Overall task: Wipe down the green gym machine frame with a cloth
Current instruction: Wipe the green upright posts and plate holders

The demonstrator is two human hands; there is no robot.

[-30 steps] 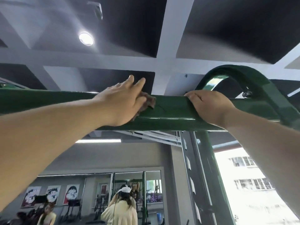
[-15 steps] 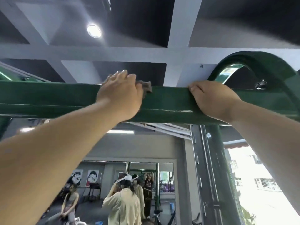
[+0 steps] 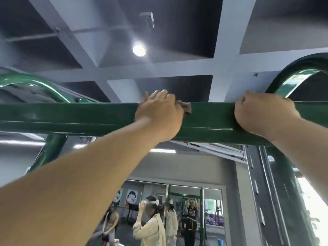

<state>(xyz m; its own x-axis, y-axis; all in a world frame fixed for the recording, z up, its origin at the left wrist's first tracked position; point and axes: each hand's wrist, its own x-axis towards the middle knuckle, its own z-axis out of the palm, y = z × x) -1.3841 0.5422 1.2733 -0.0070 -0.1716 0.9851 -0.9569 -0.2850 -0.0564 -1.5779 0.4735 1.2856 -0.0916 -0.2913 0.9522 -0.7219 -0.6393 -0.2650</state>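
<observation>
- Reaching overhead, both hands sit on the green crossbar [image 3: 88, 116], which runs level from left to right across the view, above the person's head.
- The left hand [image 3: 158, 112] presses the brown cloth [image 3: 186, 106] to the top and front face of the bar; its fingers curl over the top edge, and only a corner of the cloth shows past them on the right.
- The right hand [image 3: 262, 112] grips the bare bar a little way to the right, fingers wrapped over the top, holding nothing else; it looks like a steadying hold.
- The bar's long axis is side to side, so the wiping stroke has to run along it. The left hand is the one on the cloth, and a long uncovered stretch of bar lies to its left; the short gap between the two hands is the other part within reach.
- The paint is glossy and smooth, so the cloth should slide easily; the squared edges and the top face, hidden from below, are likely spots to miss.
- A curved green tube [image 3: 291, 71] rises behind the right hand, another curves at far left [image 3: 35, 84], and a green upright [image 3: 284, 183] drops below the right end.
- Above is a coffered ceiling with a round light [image 3: 138, 50]. Below, a mirror [image 3: 177, 210] shows people in the gym, and a bright window [image 3: 312, 210] sits at lower right.
</observation>
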